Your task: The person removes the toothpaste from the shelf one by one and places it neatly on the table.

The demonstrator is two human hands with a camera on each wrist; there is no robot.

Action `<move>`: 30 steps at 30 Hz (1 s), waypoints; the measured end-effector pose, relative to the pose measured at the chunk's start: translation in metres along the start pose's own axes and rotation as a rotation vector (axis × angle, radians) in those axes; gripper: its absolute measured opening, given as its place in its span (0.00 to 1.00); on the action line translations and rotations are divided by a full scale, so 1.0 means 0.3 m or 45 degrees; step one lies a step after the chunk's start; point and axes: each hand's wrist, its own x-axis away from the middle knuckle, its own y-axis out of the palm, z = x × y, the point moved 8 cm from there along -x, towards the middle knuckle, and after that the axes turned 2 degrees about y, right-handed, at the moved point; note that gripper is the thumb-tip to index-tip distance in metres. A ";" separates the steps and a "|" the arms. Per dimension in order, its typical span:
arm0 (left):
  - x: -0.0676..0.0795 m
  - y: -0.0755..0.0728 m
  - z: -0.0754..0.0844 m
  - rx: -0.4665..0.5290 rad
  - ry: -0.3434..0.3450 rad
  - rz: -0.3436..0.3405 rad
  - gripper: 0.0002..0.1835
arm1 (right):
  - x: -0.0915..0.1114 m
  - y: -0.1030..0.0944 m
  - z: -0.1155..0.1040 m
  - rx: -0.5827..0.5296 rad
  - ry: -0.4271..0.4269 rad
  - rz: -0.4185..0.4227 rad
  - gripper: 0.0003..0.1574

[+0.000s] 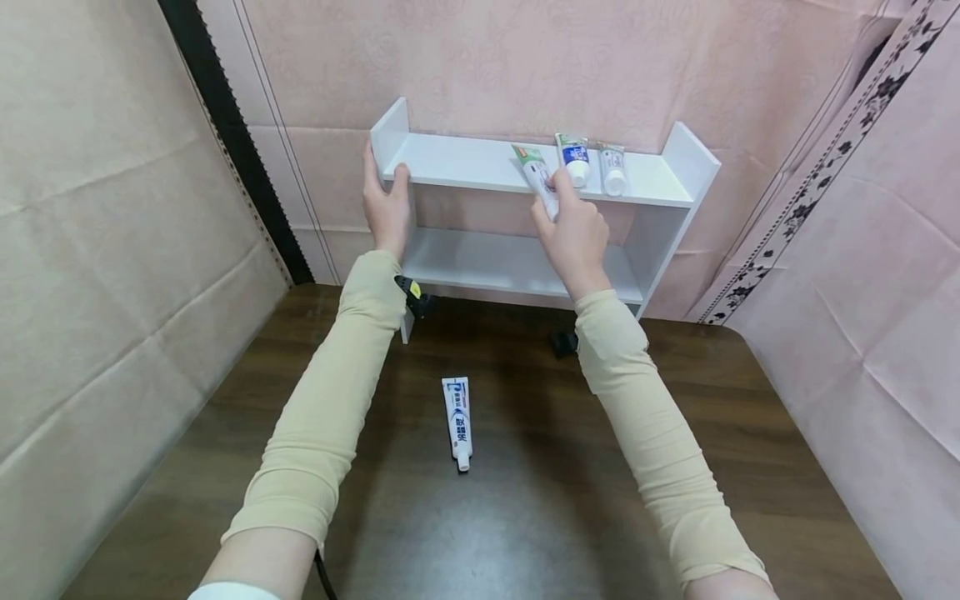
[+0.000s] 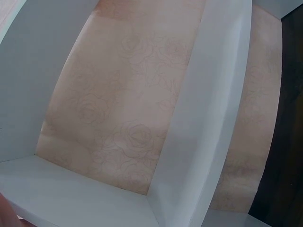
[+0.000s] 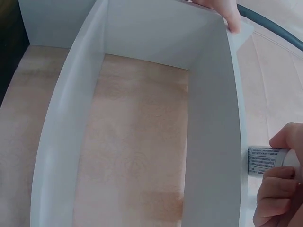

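Observation:
My left hand [image 1: 386,208] grips the left side panel of a white two-tier shelf [image 1: 472,162], thumb on the inner side. It also shows at the top of the right wrist view [image 3: 226,10]; only a sliver enters the left wrist view. My right hand [image 1: 576,242] pinches a white toothpaste tube [image 1: 536,169] with a green end, tilted over the upper board's front edge, cap end toward me. To its right on that board lie a blue-and-white tube [image 1: 575,156] and a whitish tube [image 1: 612,167]. Another toothpaste tube [image 1: 457,417] lies on the table.
The shelf's lower board [image 1: 487,260] spans beneath the upper one. It stands at the back of a dark wooden table [image 1: 525,508], against pink patterned cloth [image 1: 525,67]. Pale cloth walls [image 1: 112,250] enclose both sides. Dark devices are on both wrists.

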 end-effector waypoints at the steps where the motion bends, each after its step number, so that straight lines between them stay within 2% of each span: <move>1: 0.000 0.000 -0.001 0.001 -0.004 -0.001 0.34 | 0.005 -0.002 -0.001 -0.006 -0.003 0.006 0.18; 12: -0.003 0.001 -0.003 0.000 0.005 0.009 0.34 | 0.054 -0.002 0.004 -0.042 -0.022 0.030 0.18; 25: -0.005 0.005 0.001 0.009 0.010 0.000 0.35 | 0.182 -0.015 0.007 -0.119 -0.143 0.125 0.17; 30: -0.002 0.003 0.007 0.001 0.024 0.020 0.34 | 0.217 -0.025 0.005 -0.099 -0.165 0.107 0.17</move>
